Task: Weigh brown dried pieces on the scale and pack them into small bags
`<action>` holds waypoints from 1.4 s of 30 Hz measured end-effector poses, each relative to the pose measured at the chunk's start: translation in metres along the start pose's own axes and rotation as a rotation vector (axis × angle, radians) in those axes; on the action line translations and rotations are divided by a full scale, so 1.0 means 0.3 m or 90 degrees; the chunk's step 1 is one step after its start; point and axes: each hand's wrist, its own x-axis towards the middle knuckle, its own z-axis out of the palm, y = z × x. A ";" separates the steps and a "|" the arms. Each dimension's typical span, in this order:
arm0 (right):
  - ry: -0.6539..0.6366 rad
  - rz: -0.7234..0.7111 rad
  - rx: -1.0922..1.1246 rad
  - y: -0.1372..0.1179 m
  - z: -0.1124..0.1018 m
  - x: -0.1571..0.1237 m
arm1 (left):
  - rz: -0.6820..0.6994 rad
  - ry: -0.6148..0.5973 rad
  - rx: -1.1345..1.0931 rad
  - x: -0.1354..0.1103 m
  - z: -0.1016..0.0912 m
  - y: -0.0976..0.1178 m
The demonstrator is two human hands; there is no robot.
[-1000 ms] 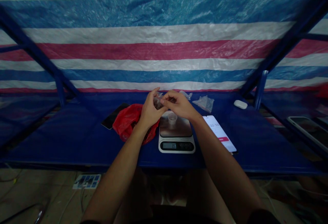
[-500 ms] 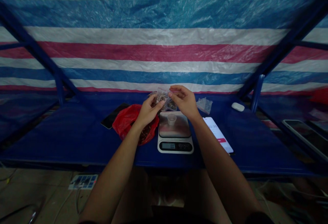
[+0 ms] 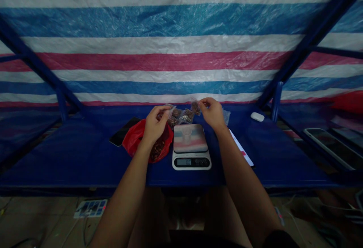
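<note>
Pinching clear bags between left hand and right hand | both grips closed | digital scale just below | red plastic bag under left hand

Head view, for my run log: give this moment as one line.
left hand, right hand: pinching clear bags of brown pieces | nearby: red bag, kitchen scale

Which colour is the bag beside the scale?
The plastic bag is red, clearest in the head view.
</note>
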 end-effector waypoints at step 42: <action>-0.212 0.031 0.288 -0.122 0.079 -0.066 | -0.103 -0.020 -0.217 0.043 0.077 0.046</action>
